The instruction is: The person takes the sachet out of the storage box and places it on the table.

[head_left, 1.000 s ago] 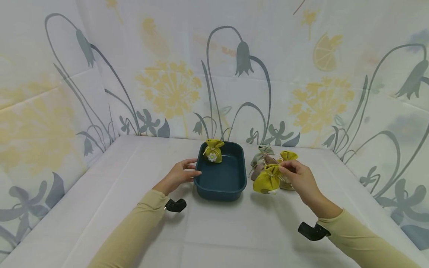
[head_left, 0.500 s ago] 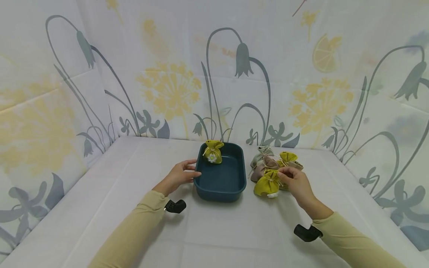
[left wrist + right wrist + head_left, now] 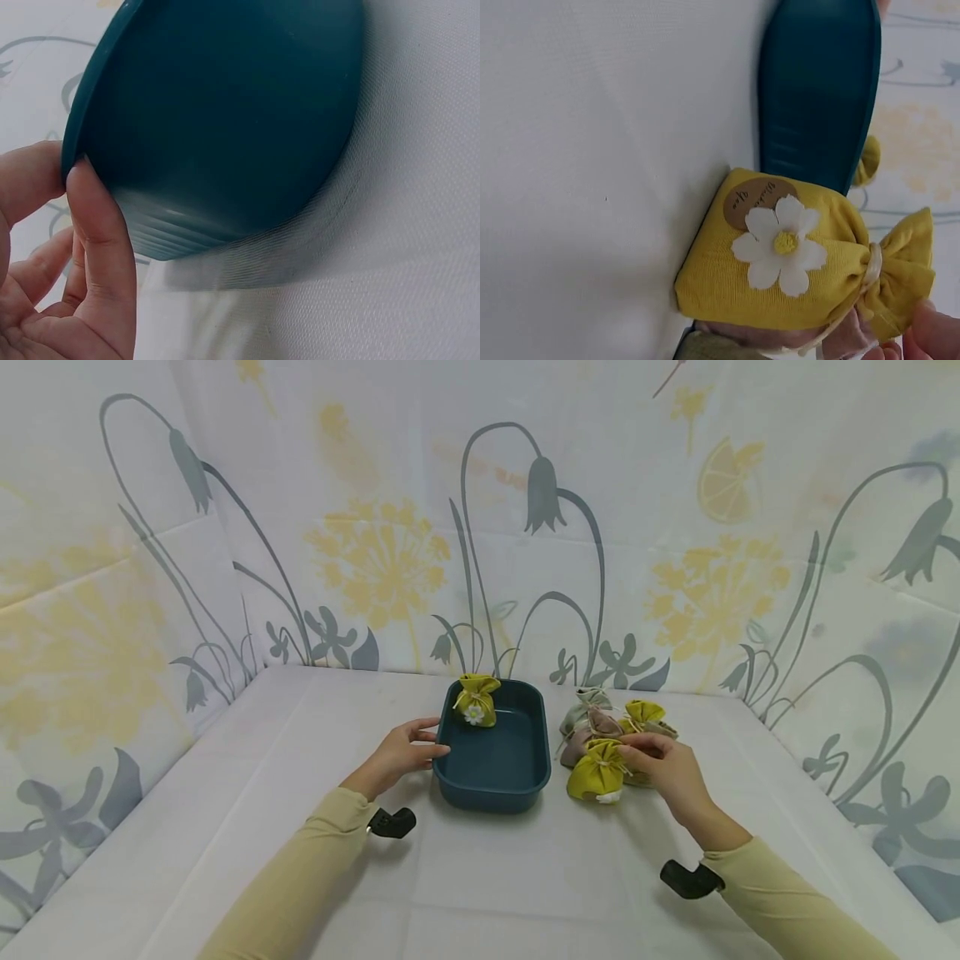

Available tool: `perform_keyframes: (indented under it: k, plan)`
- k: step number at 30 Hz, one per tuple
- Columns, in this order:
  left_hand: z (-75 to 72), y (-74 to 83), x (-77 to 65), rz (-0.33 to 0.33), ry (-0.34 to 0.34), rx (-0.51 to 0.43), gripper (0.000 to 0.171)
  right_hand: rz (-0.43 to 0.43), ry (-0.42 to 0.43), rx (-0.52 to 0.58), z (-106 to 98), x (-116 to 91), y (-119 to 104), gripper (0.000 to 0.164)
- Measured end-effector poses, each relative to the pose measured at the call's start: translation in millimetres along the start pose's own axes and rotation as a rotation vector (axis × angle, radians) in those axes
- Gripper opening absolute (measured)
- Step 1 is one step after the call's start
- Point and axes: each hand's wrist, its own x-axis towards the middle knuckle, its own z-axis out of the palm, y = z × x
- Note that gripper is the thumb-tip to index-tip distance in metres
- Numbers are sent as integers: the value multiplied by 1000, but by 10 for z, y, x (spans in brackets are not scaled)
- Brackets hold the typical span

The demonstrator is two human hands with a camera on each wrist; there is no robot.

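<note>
A yellow drawstring pouch sits on the table right of a dark teal tub. My right hand pinches the pouch's gathered top at its right edge. In the right wrist view the same pouch stands with its base on the cloth, bearing a white fabric flower and a round brown label. My left hand grips the tub's left rim between thumb and finger. Another yellow pouch, also with a white flower, lies inside the tub at the far left corner.
Behind the held pouch several more pouches are bunched: a grey-green one, a mauve one and a yellow one among them. A white cloth covers the table. A flower-printed curtain rises along the back and sides.
The yellow pouch in my right hand came down from just above the table onto the cloth, then stayed there. My left hand and the tub kept their places.
</note>
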Motion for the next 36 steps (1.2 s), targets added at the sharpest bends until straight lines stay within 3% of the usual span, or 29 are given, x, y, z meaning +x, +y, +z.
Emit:
perform_keyframes:
  k: [17, 36]
  plan:
    - [-5, 17, -9, -2, 5, 6, 63, 8, 21, 37, -102, -108, 7, 44]
    - [-7, -6, 9, -5, -6, 1, 63, -25, -23, 151, 75, -172, -161, 42]
